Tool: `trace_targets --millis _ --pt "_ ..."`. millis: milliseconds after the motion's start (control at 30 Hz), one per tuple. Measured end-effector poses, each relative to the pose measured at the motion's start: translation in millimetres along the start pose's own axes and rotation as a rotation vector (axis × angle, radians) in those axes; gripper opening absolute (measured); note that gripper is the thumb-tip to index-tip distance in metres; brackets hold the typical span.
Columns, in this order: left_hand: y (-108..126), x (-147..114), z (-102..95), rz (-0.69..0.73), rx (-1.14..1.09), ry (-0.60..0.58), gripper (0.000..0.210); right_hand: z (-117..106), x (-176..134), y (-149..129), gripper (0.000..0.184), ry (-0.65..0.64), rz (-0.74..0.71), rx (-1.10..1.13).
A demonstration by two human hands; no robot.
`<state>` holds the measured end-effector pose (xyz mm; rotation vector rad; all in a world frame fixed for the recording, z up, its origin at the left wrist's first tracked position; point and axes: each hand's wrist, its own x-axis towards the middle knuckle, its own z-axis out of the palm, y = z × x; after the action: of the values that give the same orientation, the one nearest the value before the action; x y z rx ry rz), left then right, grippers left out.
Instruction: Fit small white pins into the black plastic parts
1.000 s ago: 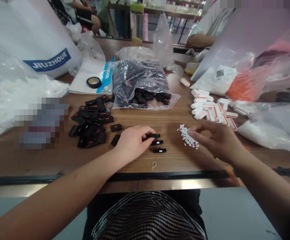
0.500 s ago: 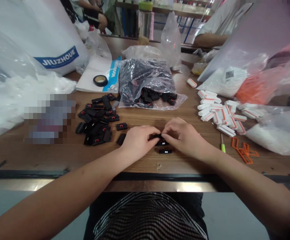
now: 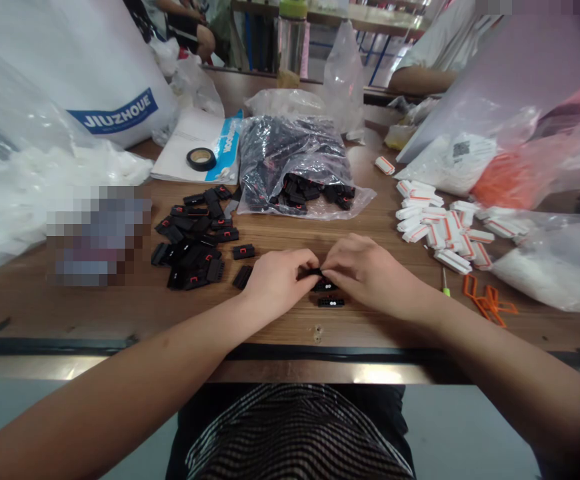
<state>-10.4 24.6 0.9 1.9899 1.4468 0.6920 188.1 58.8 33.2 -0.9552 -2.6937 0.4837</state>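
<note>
Recorder: Left side of the table?

Inspector: A clear plastic bag (image 3: 55, 193) with white contents, a white sack (image 3: 95, 73) marked JIUZHOUE behind it, and a blurred-out item (image 3: 93, 243) in front. Next, a pile of black connectors (image 3: 195, 250); beyond it, a tape roll (image 3: 201, 159) on a booklet (image 3: 177, 143).

Recorder: And the middle?

Inspector: The left hand (image 3: 277, 283) pinches a black connector (image 3: 312, 272) between thumb and fingers, low over the table near its front edge. Fingers cover much of the part. A bag of connectors (image 3: 290, 150) lies behind. Two loose connectors (image 3: 331, 303) sit just in front, white dots showing.

Recorder: Right hand?

Inspector: The right hand (image 3: 357, 270) has its fingertips drawn in at the connector's right end. Whether they pinch anything, I cannot tell; the hand blocks the view of the tabletop under it.

Recorder: Further right?

Inspector: A heap of white pieces (image 3: 435, 220) with orange stripes, a green-handled tool (image 3: 446, 292) partly hidden by the right forearm, orange frames (image 3: 490, 303), then another clear bag (image 3: 560, 260).
</note>
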Motion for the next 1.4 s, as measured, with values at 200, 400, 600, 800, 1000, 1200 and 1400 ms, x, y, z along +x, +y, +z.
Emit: trace_targets --millis 200,400,600,800,1000,1200,1400 --pt "0 0 0.8 -0.018 -0.006 0.011 0.011 -2 -6 -3 0.016 0.064 -0.033 -0.09" --pt "-4 0 3.2 -0.011 -0.057 0.011 0.01 2 -8 -9 0.017 0.066 -0.039 -0.084" --pt "-4 -1 3.2 -0.009 -0.021 0.024 0.008 -15 -23 7 0.018 0.14 0.035 0.19" --pt "-2 0 3.5 -0.078 0.023 0.022 0.01 -46 -93 52 0.021 0.12 0.688 -0.04" --pt "-1 0 3.1 -0.087 0.028 0.015 0.01 -38 -136 65 0.019 0.05 0.72 -0.036" --pt "0 1 2.4 -0.09 0.022 0.014 0.011 -31 -125 58 0.027 0.025 0.736 -0.156" --pt "0 0 2.4 -0.06 0.033 0.02 0.01 -40 -131 62 0.033 -0.016 0.769 -0.104"
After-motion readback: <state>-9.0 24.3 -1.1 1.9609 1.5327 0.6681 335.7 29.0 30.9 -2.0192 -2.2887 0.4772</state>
